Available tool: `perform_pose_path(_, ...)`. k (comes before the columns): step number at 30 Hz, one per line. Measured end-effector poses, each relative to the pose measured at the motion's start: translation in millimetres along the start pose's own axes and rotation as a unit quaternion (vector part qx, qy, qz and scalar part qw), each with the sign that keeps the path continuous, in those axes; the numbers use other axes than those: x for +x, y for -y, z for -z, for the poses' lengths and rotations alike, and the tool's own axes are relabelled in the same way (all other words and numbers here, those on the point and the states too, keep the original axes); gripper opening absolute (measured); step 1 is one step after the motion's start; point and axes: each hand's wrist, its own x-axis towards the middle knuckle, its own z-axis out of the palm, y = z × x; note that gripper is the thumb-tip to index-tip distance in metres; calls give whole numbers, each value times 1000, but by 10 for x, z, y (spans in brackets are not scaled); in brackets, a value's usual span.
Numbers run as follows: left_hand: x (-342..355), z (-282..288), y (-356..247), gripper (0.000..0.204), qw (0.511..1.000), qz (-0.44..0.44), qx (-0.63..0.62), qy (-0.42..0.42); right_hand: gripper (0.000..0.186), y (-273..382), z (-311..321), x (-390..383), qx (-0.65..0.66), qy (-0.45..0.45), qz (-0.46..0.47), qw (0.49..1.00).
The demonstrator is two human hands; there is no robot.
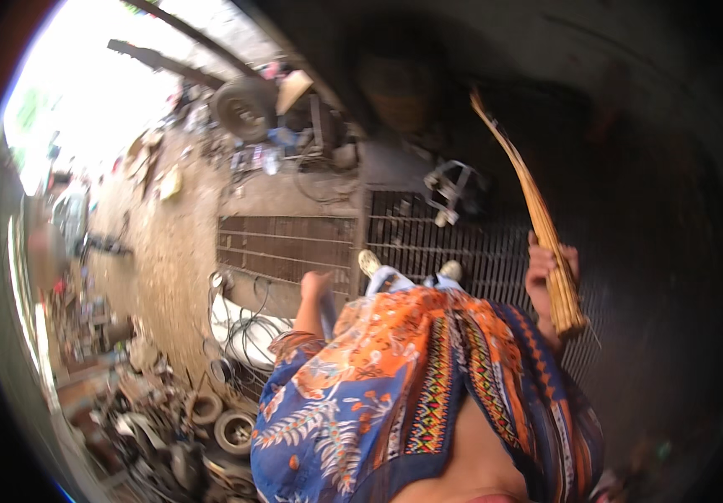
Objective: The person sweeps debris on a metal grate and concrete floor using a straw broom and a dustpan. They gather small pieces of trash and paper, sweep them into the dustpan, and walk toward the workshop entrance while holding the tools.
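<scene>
My right hand [541, 272], on the right side of the view, is wrapped round a stick broom [533, 197], a long bundle of thin pale-yellow sticks. Its thick cut end is down by my wrist, and the bundle narrows toward the thin tips pointing up and away to the left. My left hand [317, 283] hangs beside my body above the dark grated floor. It is small and blurred there, so its fingers do not show clearly. No object is visible in it.
Slatted metal floor grating [282, 243] lies around my feet. Ahead stands a light metal frame [452, 189]. Coiled black cables [252, 335] lie at my left. A wheel [244, 109] and clutter stand farther off, and a heap of metal parts [181, 453] is at lower left.
</scene>
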Motion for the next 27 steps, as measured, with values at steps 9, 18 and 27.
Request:
perform_pose_path(9,-118,-123,-668,41,997,-46,58,32,40,968,716,-452,-15,-30,166,986)
perform_pose_path(18,335,11,-1082,52,997,-17,74,-17,15,1376,1238,-128,644,137,-72,749)
perform_pose_path(27,-25,684,-1715,37,991,-65,-17,-112,22,1719,1010,405,118,-117,184,969)
